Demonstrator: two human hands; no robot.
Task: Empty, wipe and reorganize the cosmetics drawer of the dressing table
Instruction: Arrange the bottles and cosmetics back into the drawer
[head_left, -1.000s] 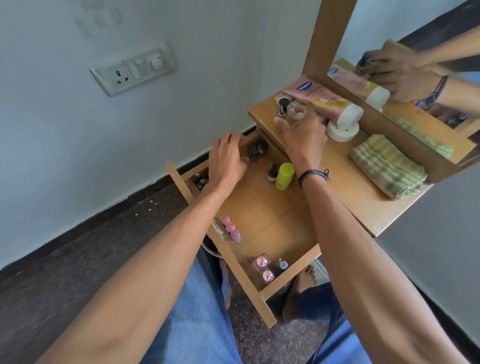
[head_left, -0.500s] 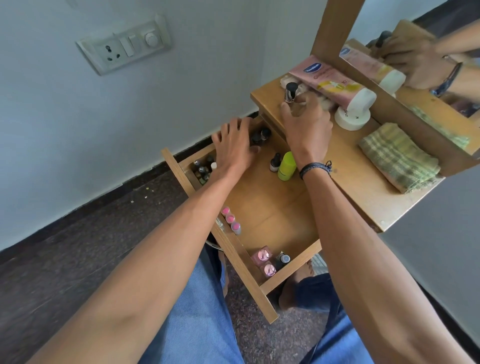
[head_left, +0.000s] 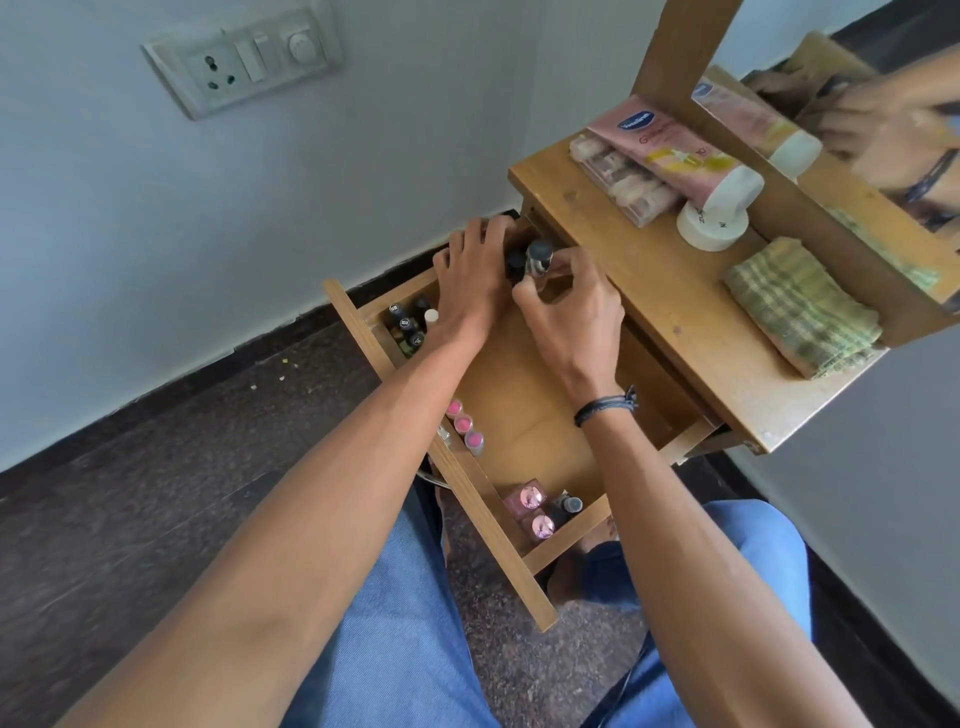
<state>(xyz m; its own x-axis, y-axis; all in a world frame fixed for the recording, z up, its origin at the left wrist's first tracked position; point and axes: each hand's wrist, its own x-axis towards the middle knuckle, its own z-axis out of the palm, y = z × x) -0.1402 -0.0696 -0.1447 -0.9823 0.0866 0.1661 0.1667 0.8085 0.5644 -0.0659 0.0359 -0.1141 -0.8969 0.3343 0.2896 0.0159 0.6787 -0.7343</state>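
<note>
1 glass bottle (head_left: 538, 260) (likely light, slick, breakable) is pinched round its body by the right grip (head_left: 571, 317); the left grip (head_left: 467, 291) is spread loosely.

Arms outstretched, left hand (head_left: 472, 283) splayed flat, right hand (head_left: 569, 312) pinching a bottle (head_left: 538, 259).
</note>
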